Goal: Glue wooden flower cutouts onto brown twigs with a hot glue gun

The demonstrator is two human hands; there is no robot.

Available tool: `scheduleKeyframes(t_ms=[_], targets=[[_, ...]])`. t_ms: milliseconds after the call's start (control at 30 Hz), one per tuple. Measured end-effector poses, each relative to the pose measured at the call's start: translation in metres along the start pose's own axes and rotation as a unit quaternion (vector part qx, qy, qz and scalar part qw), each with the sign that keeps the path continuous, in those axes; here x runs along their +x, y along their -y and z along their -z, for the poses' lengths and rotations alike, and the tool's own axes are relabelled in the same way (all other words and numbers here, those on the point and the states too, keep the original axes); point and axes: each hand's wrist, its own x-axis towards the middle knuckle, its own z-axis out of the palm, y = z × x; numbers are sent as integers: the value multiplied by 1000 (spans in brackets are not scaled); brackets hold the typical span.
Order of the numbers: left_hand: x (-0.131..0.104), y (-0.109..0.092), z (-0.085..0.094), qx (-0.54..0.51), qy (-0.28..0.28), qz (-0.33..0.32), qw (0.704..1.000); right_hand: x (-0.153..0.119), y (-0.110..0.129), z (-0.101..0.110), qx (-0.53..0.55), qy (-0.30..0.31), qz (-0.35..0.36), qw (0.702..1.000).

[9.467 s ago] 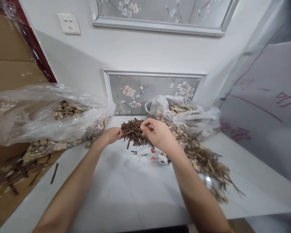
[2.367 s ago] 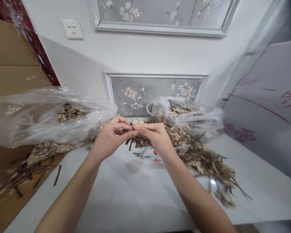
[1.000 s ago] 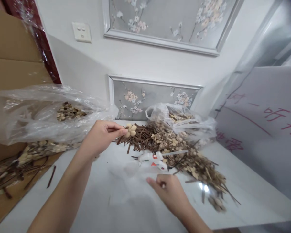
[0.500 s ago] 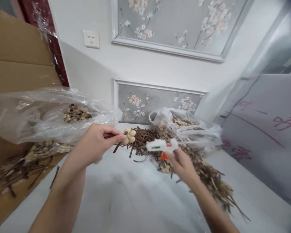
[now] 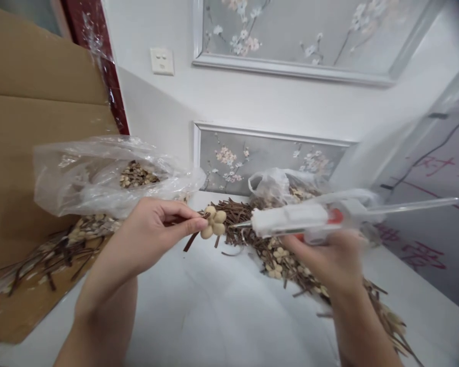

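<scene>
Wooden flower [image 5: 213, 225] pinched in left hand [image 5: 153, 234] above white surface [image 5: 214, 316]; glue gun [image 5: 309, 220] gripped in right hand [image 5: 329, 260], nozzle near flower. Twig pile [image 5: 237, 211], plastic bags [image 5: 99, 173], framed panel [image 5: 268, 160] against wall.

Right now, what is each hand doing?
Left hand: closed, pinching a stick with a wooden flower on its tip.
Right hand: closed around the glue gun.
</scene>
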Motion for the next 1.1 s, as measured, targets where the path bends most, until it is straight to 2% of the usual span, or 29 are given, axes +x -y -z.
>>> scheduleKeyframes(t_ms=[233,1100], targets=[[2,1,-4,16,2,-20,1000,1,16,-9,-43,4,44,998],[0,-1,-3,36,16,0,999,1,14,-14,-67,50,37,996]])
